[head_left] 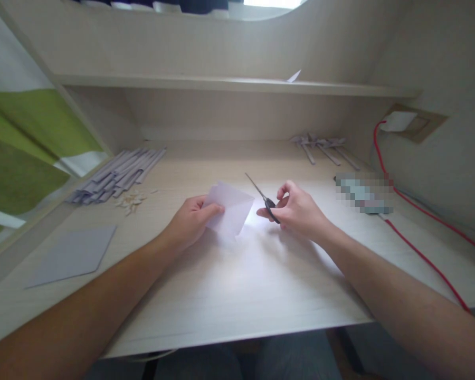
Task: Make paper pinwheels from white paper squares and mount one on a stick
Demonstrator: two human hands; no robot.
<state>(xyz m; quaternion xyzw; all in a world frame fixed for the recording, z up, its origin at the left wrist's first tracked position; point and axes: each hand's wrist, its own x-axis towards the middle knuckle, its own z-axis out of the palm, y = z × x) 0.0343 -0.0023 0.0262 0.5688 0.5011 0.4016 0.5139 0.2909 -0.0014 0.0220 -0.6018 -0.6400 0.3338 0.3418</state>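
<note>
Nearest, the desk (221, 311) is showing its front edge above the person's legs (200, 364). At left, a flat stack of sheets (77, 253) is lying beside the left forearm. Further in, the left hand (192, 219) is pinching the white paper (234, 208) at its left edge, thumb pressing on top and fingers curling beneath, with no gap between them. Most of the paper is extending rightward beyond that grip, just above the desk; its shape is roughly square, so no clear long axis is showing, but one corner is pointing right, toward the scissors (269, 202).

The right hand (301, 208) is curling closely around the scissors' handles; which fingers are going through the loops cannot be told. The blades are reaching out past the fingertips, pointing away and to the left, and the long axis is running diagonally along that line, apart from the paper.

Small pale pieces (131, 200) are lying beyond the stack, and rolled paper tubes (121, 174) are heaping up behind them. At far right, folded paper shapes on stems (306, 140) are resting beneath the shelf (201, 82).
</note>
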